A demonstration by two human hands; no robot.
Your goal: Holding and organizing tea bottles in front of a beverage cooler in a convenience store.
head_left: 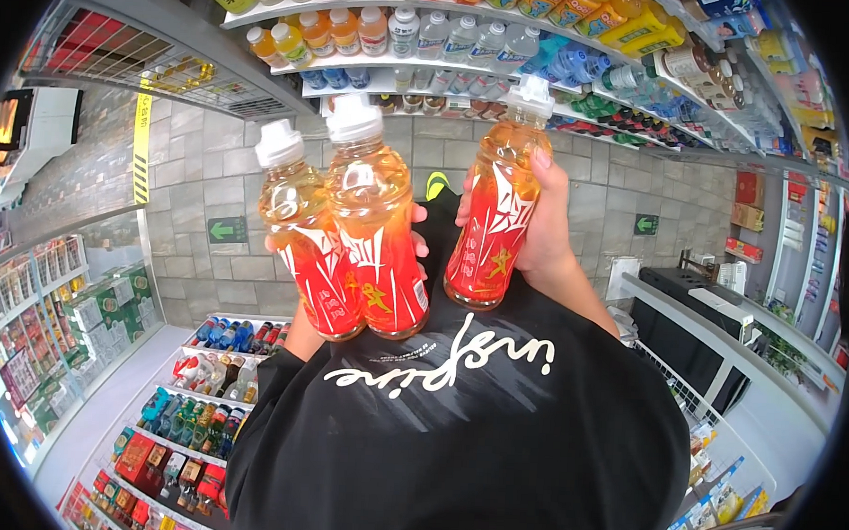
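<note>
Three drink bottles with white caps, amber liquid and red labels are held upright in front of my black shirt. My left hand [419,238] is wrapped round two of them from behind, the left bottle [302,250] and the middle bottle [374,234], which touch side by side. Most of that hand is hidden; a few fingertips show at the bottles' edges. In my right hand [547,214] is the right bottle [498,207], gripped round its upper body with the thumb near the neck. A gap separates it from the other two.
Ahead, shelves [357,73] carry rows of bottled drinks. Grey floor tiles [201,170] bear green arrow signs [227,230] and a yellow-black strip [142,148]. More stocked shelves [187,383] stand lower left. A black machine [698,294] sits on the right counter.
</note>
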